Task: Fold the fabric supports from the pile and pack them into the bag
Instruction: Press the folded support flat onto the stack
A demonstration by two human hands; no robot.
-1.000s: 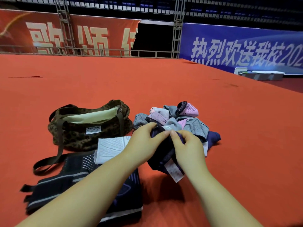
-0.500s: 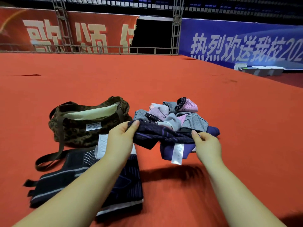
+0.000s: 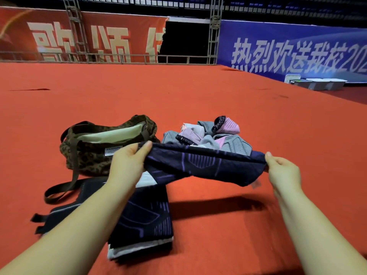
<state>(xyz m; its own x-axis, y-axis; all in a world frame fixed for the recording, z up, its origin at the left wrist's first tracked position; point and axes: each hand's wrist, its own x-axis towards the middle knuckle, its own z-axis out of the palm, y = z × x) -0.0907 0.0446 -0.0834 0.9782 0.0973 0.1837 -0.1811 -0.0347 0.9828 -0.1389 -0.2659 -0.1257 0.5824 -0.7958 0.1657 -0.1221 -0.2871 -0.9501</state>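
- A person's left hand (image 3: 129, 165) and right hand (image 3: 283, 171) each pinch one end of a dark navy fabric support (image 3: 202, 165), stretched between them above the red carpeted floor (image 3: 218, 100); each grip is closed on the cloth, thumb on top.
- The support hangs in the air in front of the pile (image 3: 208, 135) of grey, pink and black supports, which lies on the floor just right of the leopard-print bag (image 3: 89, 155).
- The bag sits with its mouth open and pale lining showing, its strap trailing toward the viewer.
- Near the left forearm lies a stack of folded supports (image 3: 143, 221), dark with purple lines, and a black strapped piece (image 3: 59, 213) beside it.
- The step in hand appears to be spreading the piece flat ahead of a fold.
- To do it well, the cloth likely needs even tension at both ends, since its middle sags and twists slightly on the left.
- Lowering it onto bare carpet between the stack and the pile would probably give a clean surface for the crease.
- A small tag (image 3: 256, 183) dangles near the right end; tucking it inside the fold would keep the bundle tidy.
- Matching the size of the folded stack should help the pieces fit the bag.
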